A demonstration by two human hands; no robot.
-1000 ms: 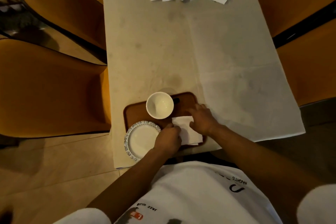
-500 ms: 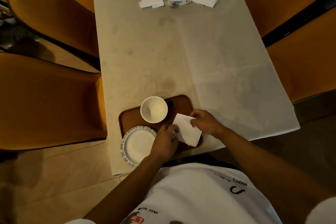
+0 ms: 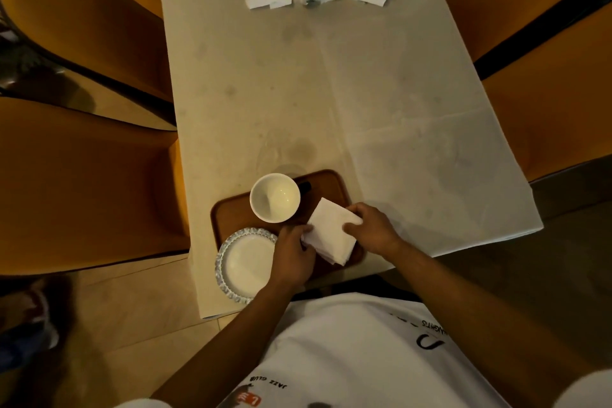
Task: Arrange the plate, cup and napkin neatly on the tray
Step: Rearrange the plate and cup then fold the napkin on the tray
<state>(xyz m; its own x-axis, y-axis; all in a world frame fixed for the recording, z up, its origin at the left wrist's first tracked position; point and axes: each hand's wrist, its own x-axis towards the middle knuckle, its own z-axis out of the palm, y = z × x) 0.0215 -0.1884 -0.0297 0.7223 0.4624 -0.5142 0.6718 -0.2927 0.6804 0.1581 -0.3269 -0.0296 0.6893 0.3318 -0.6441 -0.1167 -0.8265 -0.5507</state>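
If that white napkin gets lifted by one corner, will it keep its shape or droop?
The napkin would probably droop: it looks like thin, soft folded paper. It is likely very light, since both hands hold it by fingertips only. Its layers may fan apart at the lower edge.

Glossy ceramic cup [image 3: 275,197], matt paper napkin [image 3: 331,230], smooth brown tray [image 3: 231,212].

White napkin [image 3: 331,230], cup [image 3: 275,198], plate [image 3: 245,264] on brown tray [image 3: 228,212].
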